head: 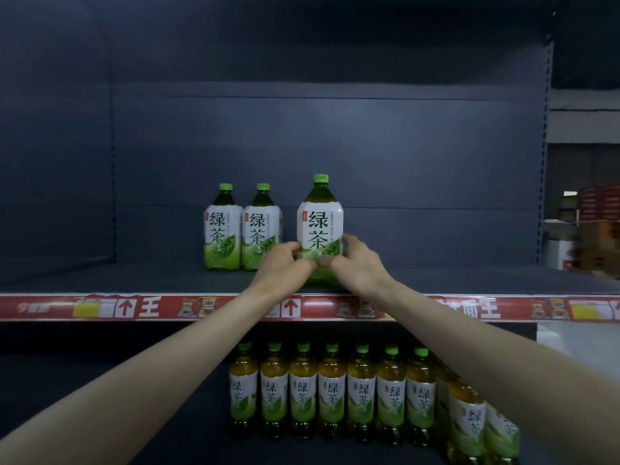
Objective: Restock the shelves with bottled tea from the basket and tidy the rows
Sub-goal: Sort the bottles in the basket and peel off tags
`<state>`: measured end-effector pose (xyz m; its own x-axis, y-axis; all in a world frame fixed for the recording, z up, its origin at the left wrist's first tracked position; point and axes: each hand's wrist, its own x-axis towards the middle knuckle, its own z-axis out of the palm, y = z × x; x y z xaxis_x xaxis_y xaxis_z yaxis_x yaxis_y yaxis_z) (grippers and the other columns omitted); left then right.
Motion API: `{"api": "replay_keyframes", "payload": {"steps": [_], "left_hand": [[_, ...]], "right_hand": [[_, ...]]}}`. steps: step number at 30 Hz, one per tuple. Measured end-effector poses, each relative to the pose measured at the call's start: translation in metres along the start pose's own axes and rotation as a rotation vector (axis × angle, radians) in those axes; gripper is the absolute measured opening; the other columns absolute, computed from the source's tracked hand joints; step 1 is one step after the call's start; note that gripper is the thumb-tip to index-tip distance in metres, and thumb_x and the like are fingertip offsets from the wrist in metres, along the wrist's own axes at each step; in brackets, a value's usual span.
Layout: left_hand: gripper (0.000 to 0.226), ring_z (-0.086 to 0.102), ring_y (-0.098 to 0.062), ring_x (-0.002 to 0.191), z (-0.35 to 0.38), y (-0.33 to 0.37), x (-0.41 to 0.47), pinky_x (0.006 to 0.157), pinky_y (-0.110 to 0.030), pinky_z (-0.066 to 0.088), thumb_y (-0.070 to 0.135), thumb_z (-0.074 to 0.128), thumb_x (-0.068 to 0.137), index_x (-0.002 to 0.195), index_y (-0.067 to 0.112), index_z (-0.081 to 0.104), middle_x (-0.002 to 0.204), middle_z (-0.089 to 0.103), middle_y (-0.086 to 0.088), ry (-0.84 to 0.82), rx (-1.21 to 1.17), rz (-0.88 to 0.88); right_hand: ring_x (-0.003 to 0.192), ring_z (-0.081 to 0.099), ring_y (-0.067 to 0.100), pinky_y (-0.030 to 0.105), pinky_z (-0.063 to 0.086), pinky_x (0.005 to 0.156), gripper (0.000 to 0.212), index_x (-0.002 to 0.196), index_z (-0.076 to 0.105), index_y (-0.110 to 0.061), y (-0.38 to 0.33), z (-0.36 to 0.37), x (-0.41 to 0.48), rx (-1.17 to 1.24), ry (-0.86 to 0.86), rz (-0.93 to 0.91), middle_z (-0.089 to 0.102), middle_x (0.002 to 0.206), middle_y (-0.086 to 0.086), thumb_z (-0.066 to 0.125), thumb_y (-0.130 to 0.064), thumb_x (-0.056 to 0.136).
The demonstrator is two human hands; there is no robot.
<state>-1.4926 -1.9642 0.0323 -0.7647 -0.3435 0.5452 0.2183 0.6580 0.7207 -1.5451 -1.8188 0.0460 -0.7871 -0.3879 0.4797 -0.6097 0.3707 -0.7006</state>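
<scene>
Dark grey metal makes up the upper shelf (134,280) and its back panel (369,146), with a red price strip (147,308) running along the front edge. On that shelf I see 2 big green-tea bottles (223,229) standing upright and touching each other, set further back. From my view the left hand (285,260) overlaps the lower right corner of the nearer one. On the lower shelf (201,431) a row of 7 smaller tea bottles (332,394) stands side by side, amber above their labels, and a few more bottles (468,421) sit closer to me at the right end. Stacked cartons (597,203) show past the shelf upright on the far right, blurred.

The large tea bottle (320,219) is upright on the upper shelf, just right of the pair and nearer the front edge. It has a green cap, dark green shoulders and a white label with 2 large green characters over a leaf picture. Both hands are clamped on its lower part, the left hand from the left and the right hand (355,260) from the right, with their fingertips almost meeting in front. The hands partly hide its base.
</scene>
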Motion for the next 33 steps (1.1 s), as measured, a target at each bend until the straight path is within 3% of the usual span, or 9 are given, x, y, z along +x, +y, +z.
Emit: {"api": "replay_keyframes", "payload": {"steps": [2,6,10,14,17,20,24,28,33], "left_hand": [[0.040,0.059,0.004,0.094,0.000,0.003,0.005,0.068,-0.013,0.042,0.011,0.065,0.090,0.128,0.020,0.071,0.115,0.073,0.008,-0.035,0.033,-0.012],[0.039,0.062,-0.011,0.097,-0.001,0.002,0.022,0.068,-0.020,0.044,0.011,0.061,0.088,0.126,0.018,0.071,0.112,0.072,0.001,-0.084,0.111,-0.059],[0.030,0.060,-0.012,0.088,-0.002,-0.008,0.035,0.063,-0.024,0.041,0.010,0.062,0.081,0.108,0.016,0.074,0.092,0.069,0.003,-0.127,0.149,-0.131],[0.032,0.065,-0.023,0.093,-0.003,-0.015,0.045,0.072,-0.030,0.048,0.013,0.061,0.064,0.093,0.012,0.075,0.089,0.072,-0.005,-0.161,0.153,-0.160],[0.014,0.063,-0.023,0.092,0.000,-0.018,0.050,0.073,-0.031,0.047,0.008,0.060,0.068,0.076,0.015,0.069,0.085,0.069,-0.005,-0.184,0.148,-0.164],[0.010,0.064,-0.025,0.092,0.000,-0.023,0.053,0.076,-0.034,0.048,0.007,0.059,0.067,0.066,0.016,0.064,0.080,0.068,-0.007,-0.143,0.109,-0.159],[0.014,0.061,-0.022,0.087,0.000,-0.029,0.055,0.070,-0.030,0.043,0.003,0.059,0.069,0.064,0.015,0.063,0.077,0.065,-0.007,-0.145,0.120,-0.174],[0.014,0.060,-0.023,0.086,0.000,-0.031,0.056,0.075,-0.033,0.045,0.010,0.059,0.057,0.068,0.012,0.067,0.077,0.065,-0.009,-0.174,0.093,-0.170],[0.014,0.058,-0.021,0.084,0.000,-0.028,0.053,0.071,-0.031,0.042,0.001,0.061,0.068,0.077,0.011,0.066,0.079,0.062,-0.009,-0.180,0.074,-0.202]], "right_hand": [[0.126,0.058,0.027,0.038,0.047,0.105,0.044,0.134,0.059,-0.019,-0.001,0.001,0.006,-0.001,-0.019,-0.001,0.067,0.133,0.004,0.069,-0.033,0.094],[0.128,0.057,0.028,0.040,0.045,0.109,0.046,0.138,0.059,-0.020,0.001,0.007,0.027,-0.017,-0.063,0.022,0.065,0.137,0.005,0.066,-0.036,0.096],[0.129,0.055,0.028,0.038,0.043,0.109,0.051,0.142,0.055,-0.023,0.005,0.020,0.048,0.006,-0.099,0.070,0.063,0.138,0.004,0.065,-0.043,0.096],[0.131,0.054,0.031,0.038,0.042,0.111,0.056,0.144,0.054,-0.020,0.006,0.032,0.062,-0.008,-0.128,0.091,0.060,0.141,0.007,0.063,-0.048,0.097],[0.135,0.050,0.032,0.035,0.039,0.111,0.062,0.147,0.050,-0.020,0.009,0.040,0.070,-0.042,-0.156,0.102,0.057,0.145,0.008,0.062,-0.054,0.096],[0.136,0.049,0.032,0.036,0.039,0.112,0.064,0.150,0.047,-0.022,0.013,0.046,0.078,-0.071,-0.177,0.111,0.054,0.147,0.007,0.059,-0.056,0.096],[0.140,0.047,0.033,0.041,0.037,0.119,0.068,0.154,0.043,-0.025,0.012,0.051,0.082,-0.094,-0.226,0.111,0.053,0.151,0.008,0.057,-0.054,0.093],[0.137,0.049,0.031,0.046,0.037,0.120,0.087,0.153,0.043,-0.027,0.010,0.053,0.081,-0.087,-0.260,0.111,0.054,0.149,0.007,0.049,-0.052,0.071],[0.131,0.053,0.027,0.045,0.039,0.118,0.082,0.152,0.043,-0.029,0.017,0.054,0.084,-0.034,-0.272,0.099,0.056,0.145,0.004,0.052,-0.046,0.072]]}}
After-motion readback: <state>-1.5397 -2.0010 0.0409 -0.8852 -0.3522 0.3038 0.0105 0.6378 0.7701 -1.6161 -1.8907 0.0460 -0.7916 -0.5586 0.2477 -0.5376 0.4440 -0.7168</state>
